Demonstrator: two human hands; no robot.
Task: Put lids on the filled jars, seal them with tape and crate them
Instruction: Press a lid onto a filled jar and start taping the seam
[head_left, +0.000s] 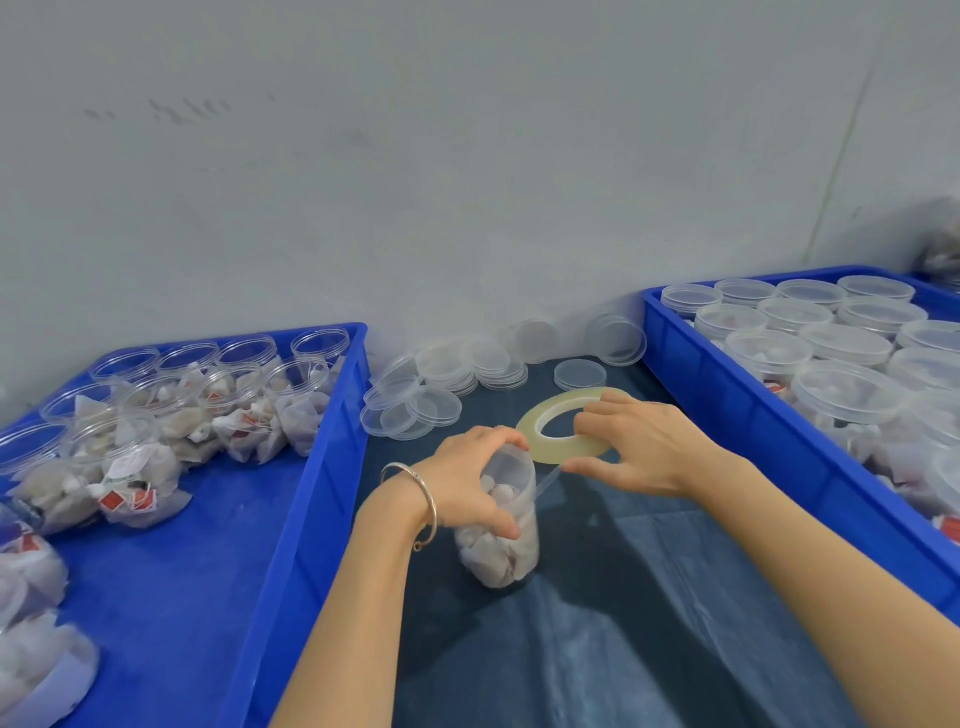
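— Where is your jar?
— The lidded jar (501, 525) stands on the dark bench (623, 597), in the strip between the two blue crates. Your left hand (470, 480) has its grip clenched round the lid end.
— And the tape?
— Your right hand (641, 449) grasps the tape roll (563, 426); a strip runs from it to the jar's rim.
— Room to move?
— Open bench lies nearer you. The left crate (322, 467) edges close beside your left wrist, the right crate (753, 415) beside your right, and loose lids (415, 410) crowd the far end by the wall.
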